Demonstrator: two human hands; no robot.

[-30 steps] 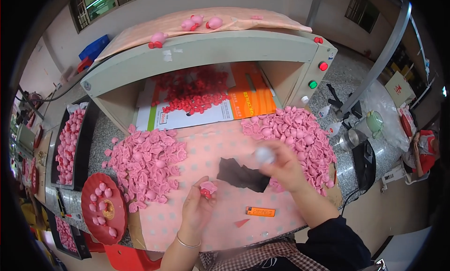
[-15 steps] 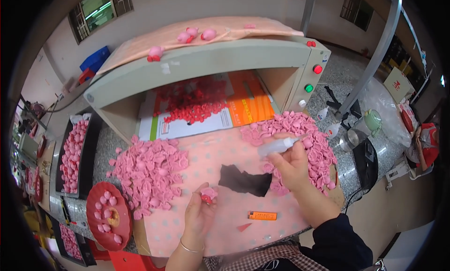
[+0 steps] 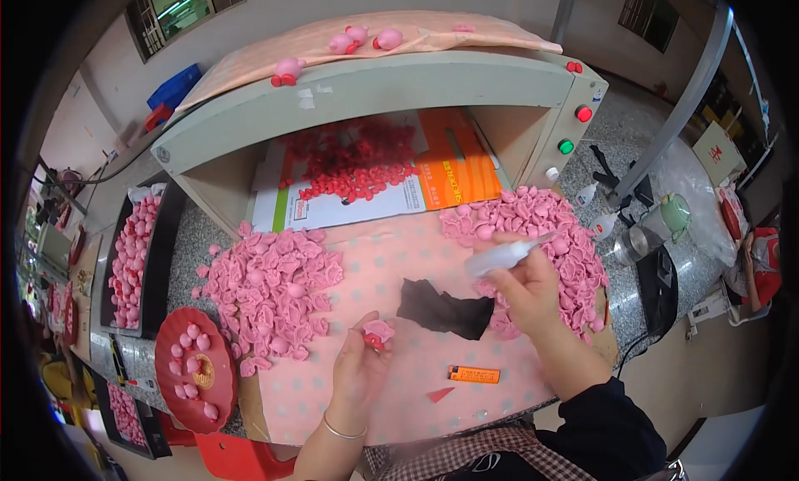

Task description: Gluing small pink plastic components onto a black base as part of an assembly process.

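Observation:
My left hand (image 3: 359,366) is closed around a small pink and red piece (image 3: 379,334), pinched at the fingertips over the pink dotted cloth (image 3: 366,269). In my right hand (image 3: 533,291) is a translucent white squeeze bottle (image 3: 496,260), tilted with its thin nozzle toward the upper right. That hand is above the edge of the right heap of pink soft-looking pieces (image 3: 574,273). Between the hands lies a crumpled black cloth scrap (image 3: 445,308). An orange lighter (image 3: 474,374) and a small red triangular scrap (image 3: 440,394) rest nearer to me.
A grey open-fronted box with buttons (image 3: 374,73) stands ahead, small red pieces (image 3: 358,181) inside it. To the left are another pink heap (image 3: 266,290), a red plate (image 3: 171,402) holding pink balls, and a black tray (image 3: 158,294). More bottles (image 3: 602,225) stand at right.
The whole view has shifted slightly, so the scene sits a little further right and higher. Both hands keep their hold, and their poses look almost the same.

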